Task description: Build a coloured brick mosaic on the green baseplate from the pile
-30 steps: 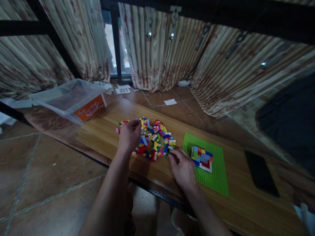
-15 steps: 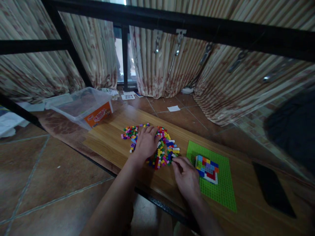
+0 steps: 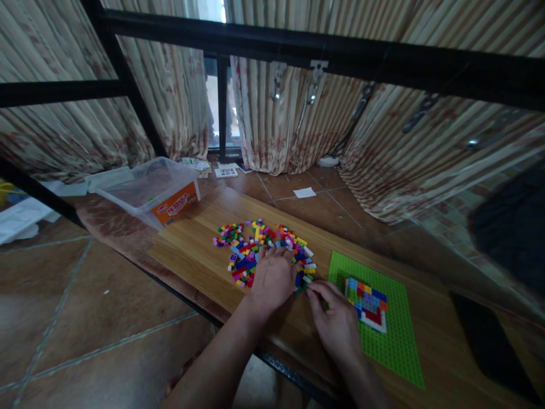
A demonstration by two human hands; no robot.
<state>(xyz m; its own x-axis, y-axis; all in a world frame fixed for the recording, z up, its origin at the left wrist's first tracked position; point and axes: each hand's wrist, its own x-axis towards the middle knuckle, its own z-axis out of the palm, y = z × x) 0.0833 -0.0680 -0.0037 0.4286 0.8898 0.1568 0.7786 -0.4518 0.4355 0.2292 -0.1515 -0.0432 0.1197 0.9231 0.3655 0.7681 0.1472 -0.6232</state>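
A loose heap of small coloured building bricks [image 3: 244, 264] lies on the wooden board. My left hand [image 3: 275, 278] rests palm down on the heap's near middle, fingers stretched over the bricks and covering part of them. At the heap's right edge is my right hand [image 3: 334, 315], with thumb and forefinger pressed together beside a white brick [image 3: 307, 279]. Whatever sits between those fingertips is too small to make out. Just right of that hand, a green baseplate [image 3: 394, 346] bears a flat block of joined bricks [image 3: 368, 304] in blue, red, orange and white.
A clear plastic box [image 3: 145, 187] with an orange label stands at the board's far left end. To the right of the baseplate lies a dark flat slab [image 3: 489, 341]. A black metal bar [image 3: 272, 37] crosses above, before striped curtains [image 3: 289, 125]. White paper [image 3: 305, 193] lies on the tiled floor.
My left hand has slid right and nearer across the heap, uncovering bricks at its middle and left. The right hand keeps its pinch by the heap's edge. The whole view has shifted slightly.
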